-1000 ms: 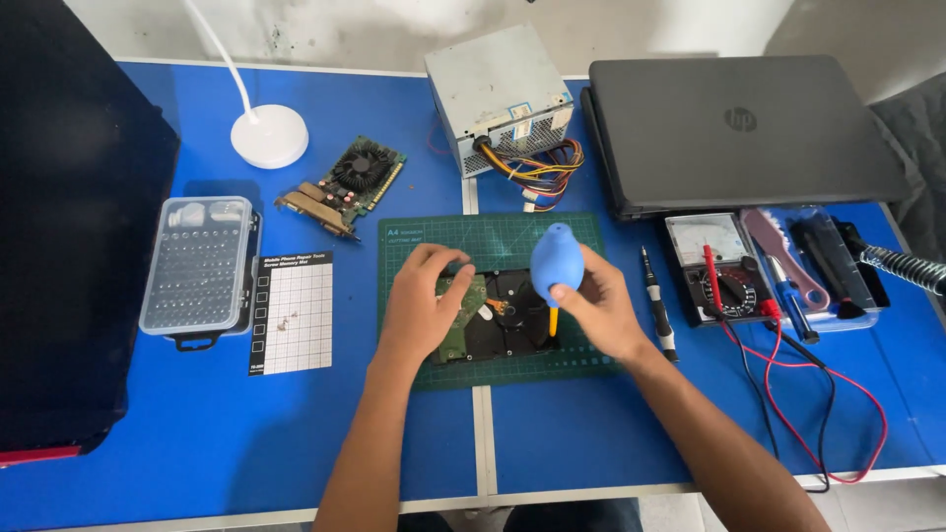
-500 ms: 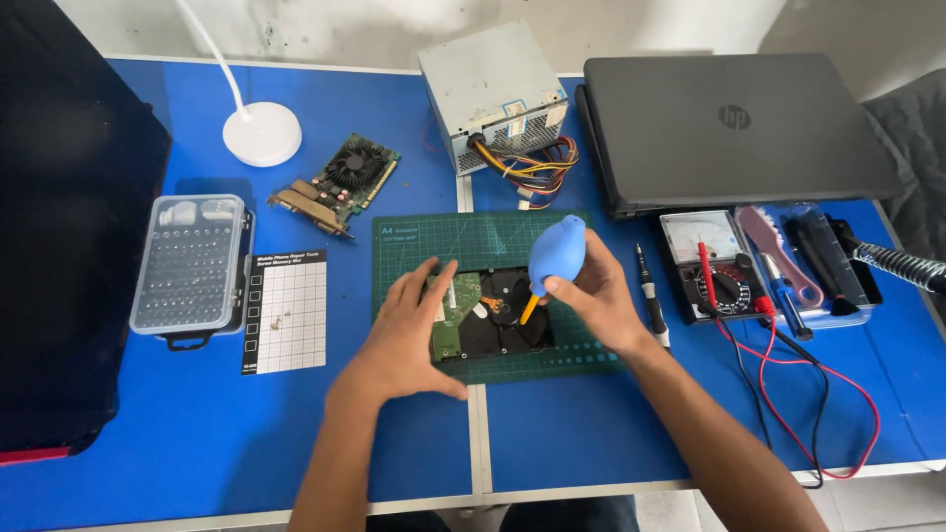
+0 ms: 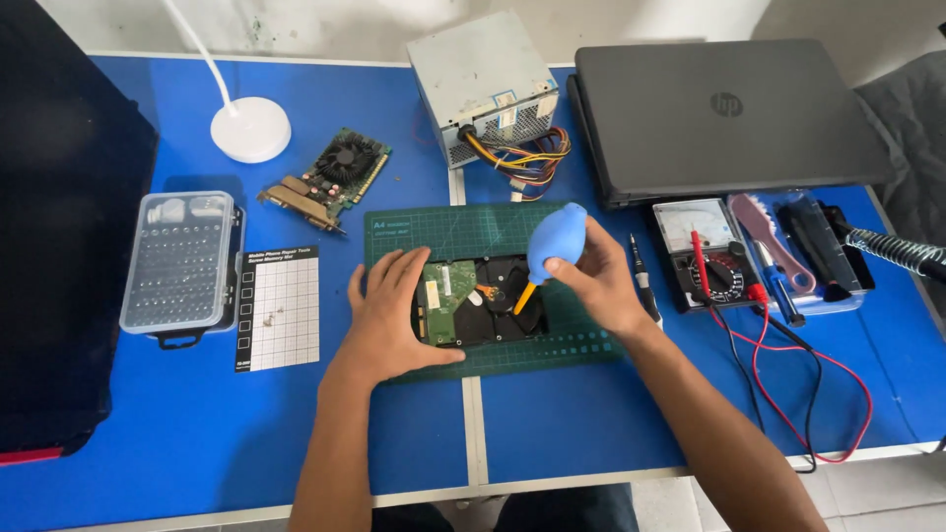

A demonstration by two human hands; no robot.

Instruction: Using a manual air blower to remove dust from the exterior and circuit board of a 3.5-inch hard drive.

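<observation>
A hard drive (image 3: 480,301) with a green circuit board lies on a green cutting mat (image 3: 443,229) in the middle of the blue table. My left hand (image 3: 387,310) rests flat on the mat, fingers against the drive's left edge. My right hand (image 3: 598,281) grips a blue rubber air blower (image 3: 554,242). Its orange nozzle points down-left at the drive's dark middle.
A grey laptop (image 3: 724,113) and a multimeter (image 3: 711,254) with red and black leads sit at the right. A power supply (image 3: 485,84), a graphics card (image 3: 330,177) and a white lamp base (image 3: 250,128) are behind. A screwdriver-bit case (image 3: 181,260) and a screw mat (image 3: 279,306) lie left.
My left hand slid off the drive's top to its left edge. My right hand tilted the blower so its nozzle aims down-left over the drive.
</observation>
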